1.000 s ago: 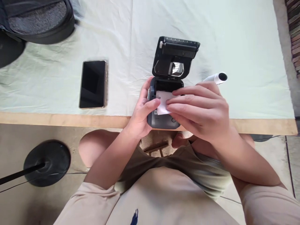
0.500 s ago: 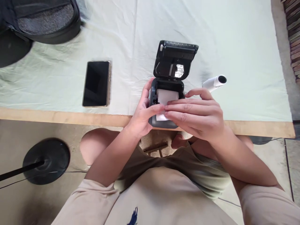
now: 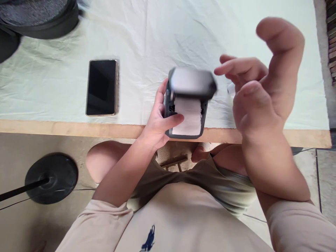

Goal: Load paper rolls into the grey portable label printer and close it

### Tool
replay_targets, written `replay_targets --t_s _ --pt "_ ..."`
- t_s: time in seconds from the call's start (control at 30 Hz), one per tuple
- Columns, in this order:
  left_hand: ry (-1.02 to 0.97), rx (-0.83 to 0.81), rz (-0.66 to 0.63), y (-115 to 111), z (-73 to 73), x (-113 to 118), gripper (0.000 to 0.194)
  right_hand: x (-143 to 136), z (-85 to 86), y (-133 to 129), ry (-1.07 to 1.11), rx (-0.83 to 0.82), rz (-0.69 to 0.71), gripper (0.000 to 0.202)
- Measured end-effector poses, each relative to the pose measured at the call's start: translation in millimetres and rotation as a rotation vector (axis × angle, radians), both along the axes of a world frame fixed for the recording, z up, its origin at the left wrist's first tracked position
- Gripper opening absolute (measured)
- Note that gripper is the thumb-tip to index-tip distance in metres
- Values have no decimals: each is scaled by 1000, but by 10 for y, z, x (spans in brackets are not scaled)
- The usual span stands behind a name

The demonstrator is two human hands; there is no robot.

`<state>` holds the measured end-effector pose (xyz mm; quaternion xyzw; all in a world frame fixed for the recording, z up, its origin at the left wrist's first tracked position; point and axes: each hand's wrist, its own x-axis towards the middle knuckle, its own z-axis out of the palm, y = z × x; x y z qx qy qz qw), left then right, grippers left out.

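Observation:
A small dark label printer (image 3: 168, 132) is at the table's front edge, its lid (image 3: 193, 82) partly lowered and smeared by motion. A strip of white paper (image 3: 187, 119) comes out from under the lid and lies over the printer's front. My left hand (image 3: 160, 120) grips the printer's left side, with its thumb resting on the paper. To the right, my right hand (image 3: 265, 77) is raised off the printer with its fingers apart and nothing in them. Mostly hidden behind that hand is a white cylindrical object (image 3: 231, 89).
A phone (image 3: 102, 87) with a dark screen lies on the pale tablecloth to the left. A black bag (image 3: 39, 21) is at the far left corner. The wooden table edge (image 3: 118, 126) runs in front of my knees. A round black stand base (image 3: 52, 178) is on the floor at left.
The printer's lid has swung from upright down over the paper compartment. My right hand has let go of the paper and moved up and right. My left hand keeps its grip.

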<state>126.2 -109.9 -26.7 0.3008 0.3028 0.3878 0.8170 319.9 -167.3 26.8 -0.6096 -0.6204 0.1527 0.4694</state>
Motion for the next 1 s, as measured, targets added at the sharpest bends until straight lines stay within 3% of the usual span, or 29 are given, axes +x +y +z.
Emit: replay_targets --t_s 0.1,0.27,0.33,0.4,0.47,0.53,0.77,0.9,1.0 --pt "17 51 -64 23 -57 -51 111 -45 -125 16 146 39 86 39" --pt "-6 56 -125 52 -96 -98 109 -76 -278 128 239 -219 242 42" --pt "-62 29 -101 50 -49 -80 98 -90 -257 144 302 -308 256 46" --pt "-123 -22 -37 50 17 -50 72 -101 -227 147 308 -346 259 49" --pt "-184 -67 -3 57 71 -22 49 -101 -220 148 288 -350 262 51" --pt "-199 -97 15 70 96 -1 40 -91 -238 151 275 -349 266 51" --pt "-68 -118 92 101 65 57 43 31 -190 100 144 -150 231 38" --pt "-70 -130 136 103 62 68 42 121 -95 49 89 -178 322 51" --pt "-64 -125 143 115 36 63 43 130 -77 49 -1 -164 280 51"
